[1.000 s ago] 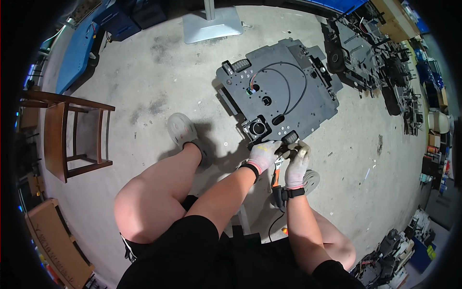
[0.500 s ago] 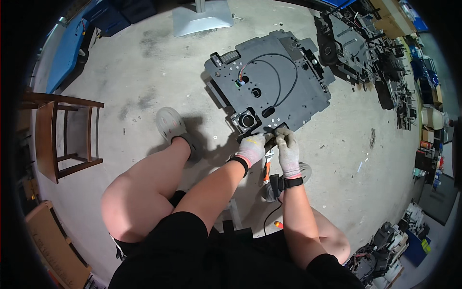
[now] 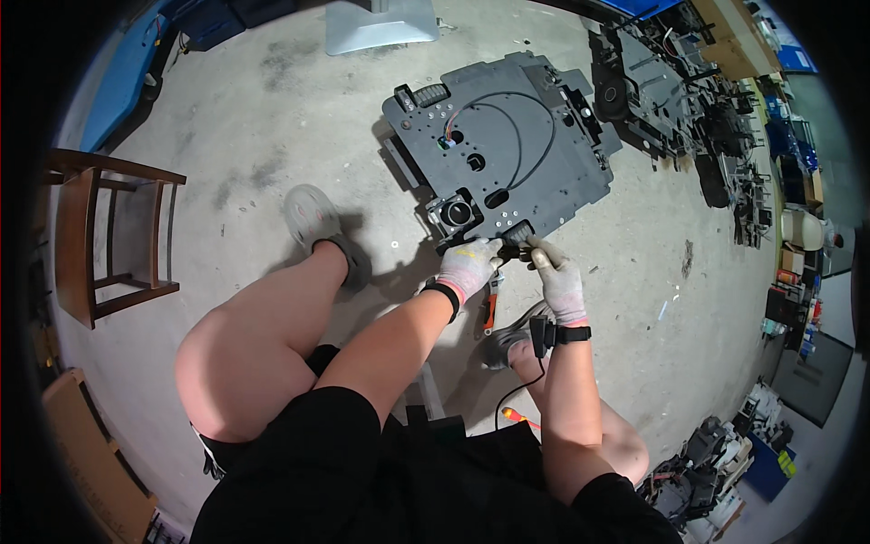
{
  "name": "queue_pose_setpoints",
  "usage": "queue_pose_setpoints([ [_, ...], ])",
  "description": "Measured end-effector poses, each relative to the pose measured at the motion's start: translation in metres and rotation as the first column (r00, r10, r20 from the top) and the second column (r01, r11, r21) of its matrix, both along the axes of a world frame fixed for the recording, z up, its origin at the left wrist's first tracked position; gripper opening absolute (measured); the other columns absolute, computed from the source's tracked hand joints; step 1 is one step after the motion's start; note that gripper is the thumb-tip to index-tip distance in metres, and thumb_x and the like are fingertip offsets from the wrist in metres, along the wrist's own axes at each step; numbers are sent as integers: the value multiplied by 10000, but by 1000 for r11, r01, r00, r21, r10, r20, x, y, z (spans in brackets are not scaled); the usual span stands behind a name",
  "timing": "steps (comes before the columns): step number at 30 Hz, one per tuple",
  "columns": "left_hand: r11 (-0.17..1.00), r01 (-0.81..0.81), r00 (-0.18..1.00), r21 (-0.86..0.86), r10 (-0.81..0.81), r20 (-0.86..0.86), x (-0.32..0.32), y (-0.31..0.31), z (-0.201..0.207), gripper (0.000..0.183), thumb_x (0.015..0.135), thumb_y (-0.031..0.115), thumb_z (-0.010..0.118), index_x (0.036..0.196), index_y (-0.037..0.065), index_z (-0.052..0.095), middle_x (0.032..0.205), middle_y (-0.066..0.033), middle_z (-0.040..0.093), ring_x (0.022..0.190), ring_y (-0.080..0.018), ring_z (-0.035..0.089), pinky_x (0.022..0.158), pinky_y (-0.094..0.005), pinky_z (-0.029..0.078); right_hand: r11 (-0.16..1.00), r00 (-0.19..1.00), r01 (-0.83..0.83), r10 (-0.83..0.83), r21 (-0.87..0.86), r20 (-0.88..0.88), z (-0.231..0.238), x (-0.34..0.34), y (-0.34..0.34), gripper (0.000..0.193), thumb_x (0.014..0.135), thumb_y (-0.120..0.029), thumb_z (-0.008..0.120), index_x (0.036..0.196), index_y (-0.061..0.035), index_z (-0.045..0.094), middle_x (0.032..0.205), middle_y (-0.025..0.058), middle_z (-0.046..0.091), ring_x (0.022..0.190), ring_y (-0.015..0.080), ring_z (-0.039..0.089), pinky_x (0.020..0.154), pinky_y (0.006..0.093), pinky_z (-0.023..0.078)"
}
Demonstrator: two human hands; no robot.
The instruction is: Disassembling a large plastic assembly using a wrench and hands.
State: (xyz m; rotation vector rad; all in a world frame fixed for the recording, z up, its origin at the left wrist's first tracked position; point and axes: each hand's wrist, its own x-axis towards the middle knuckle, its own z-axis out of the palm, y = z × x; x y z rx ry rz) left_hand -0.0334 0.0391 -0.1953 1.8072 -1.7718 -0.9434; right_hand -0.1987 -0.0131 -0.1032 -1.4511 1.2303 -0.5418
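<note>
A flat grey machine chassis lies on the floor before me, with a black cable looped across its top. Wearing a white glove, my left hand is closed at the near corner, close to a round motor-like part. My right hand, also gloved, bends its fingers in a pinch a little to the right. Between the fingertips of both hands sits a small dark part at the chassis edge; its exact kind is hard to see. Below them lies an orange-handled tool.
A red and yellow screwdriver-like handle lies by my right leg. Stripped black machine frames stand at the far right. On the left are a wooden stool and a blue panel. A grey metal base stands at the back.
My right hand has shifted slightly right and down, away from the left hand, uncovering a ribbed roller-like part at the chassis edge. The whole view has shifted a little.
</note>
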Motion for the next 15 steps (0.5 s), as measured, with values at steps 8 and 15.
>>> queue_pose_setpoints([
  [8, 999, 32, 995, 44, -36, 94, -10, -8, -5, 322, 937, 367, 536, 1187, 202, 651, 1009, -94, 697, 947, -284, 677, 810, -411, 547, 888, 775, 438, -451, 138, 443, -37, 19, 21, 347, 1045, -371, 498, 1086, -32, 555, 878, 73, 624, 635, 109, 506, 585, 255, 417],
  [15, 1000, -15, 999, -11, 15, 44, -2, -2, -11, 198, 911, 253, 551, 1013, 141, 678, 978, -120, 698, 902, -318, 685, 774, -439, 548, 992, 997, -54, 61, 112, -51, -10, 33, -1, 406, 1051, -335, 483, 1045, 6, 701, 803, 42, 668, 730, 137, 599, 698, 297, 486],
])
